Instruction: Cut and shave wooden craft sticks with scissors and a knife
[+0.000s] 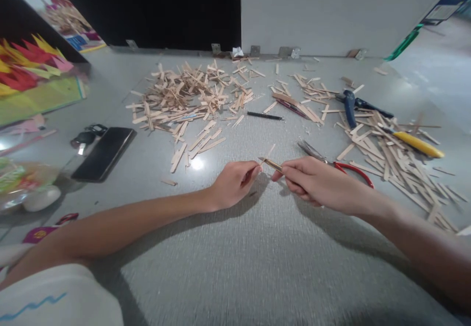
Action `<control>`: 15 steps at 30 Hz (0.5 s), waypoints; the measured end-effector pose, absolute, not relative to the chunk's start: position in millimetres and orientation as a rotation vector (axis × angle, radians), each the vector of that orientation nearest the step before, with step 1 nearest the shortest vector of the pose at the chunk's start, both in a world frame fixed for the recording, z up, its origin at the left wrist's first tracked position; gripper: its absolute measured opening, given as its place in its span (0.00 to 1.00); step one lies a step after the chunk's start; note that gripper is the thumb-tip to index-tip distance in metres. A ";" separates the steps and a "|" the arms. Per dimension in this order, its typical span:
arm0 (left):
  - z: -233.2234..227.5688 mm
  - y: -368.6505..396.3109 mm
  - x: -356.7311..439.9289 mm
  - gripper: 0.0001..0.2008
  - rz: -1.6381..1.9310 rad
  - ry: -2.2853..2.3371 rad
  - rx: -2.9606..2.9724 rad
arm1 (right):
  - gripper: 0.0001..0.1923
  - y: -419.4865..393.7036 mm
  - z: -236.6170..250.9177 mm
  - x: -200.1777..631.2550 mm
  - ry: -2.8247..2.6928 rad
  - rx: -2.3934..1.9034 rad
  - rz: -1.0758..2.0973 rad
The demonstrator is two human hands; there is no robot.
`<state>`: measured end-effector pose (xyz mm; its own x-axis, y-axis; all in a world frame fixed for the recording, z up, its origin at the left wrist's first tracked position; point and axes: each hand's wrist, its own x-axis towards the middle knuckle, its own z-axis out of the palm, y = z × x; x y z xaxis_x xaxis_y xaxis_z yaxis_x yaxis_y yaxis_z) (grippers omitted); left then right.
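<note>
Between the thumb and fingers of my left hand (234, 183) a thin wooden stick (271, 148) is pinched, its free end pointing up and away. My right hand (312, 181) is closed round a craft knife (273, 164) with a brass-coloured holder. The knife's blade points left and meets the stick just beyond my left fingertips. Both hands are just above the grey table (235, 257). Behind my right hand lie scissors (355, 170) with red handles, partly hidden by the hand.
Cut wooden sticks lie in a large pile (184, 90) at the back and another (397, 154) at the right. Blue-handled pliers (349, 109), a yellow-handled tool (418, 144) and a black pen-like rod (265, 115) lie among them. A phone (105, 154) rests at left; upright panels (331, 12) stand behind.
</note>
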<state>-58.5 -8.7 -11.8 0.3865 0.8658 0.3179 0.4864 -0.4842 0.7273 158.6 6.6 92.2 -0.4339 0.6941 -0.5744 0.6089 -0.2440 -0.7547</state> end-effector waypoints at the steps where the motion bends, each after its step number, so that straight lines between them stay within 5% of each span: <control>1: -12.3 -9.3 -58.6 0.26 0.930 1.151 2.125 | 0.15 6.8 92.7 158.9 -1.797 -1.647 1.863; 15: -14.7 -15.5 -57.5 0.19 0.936 1.100 1.964 | 0.16 -3.9 56.3 149.8 -1.500 -1.365 2.284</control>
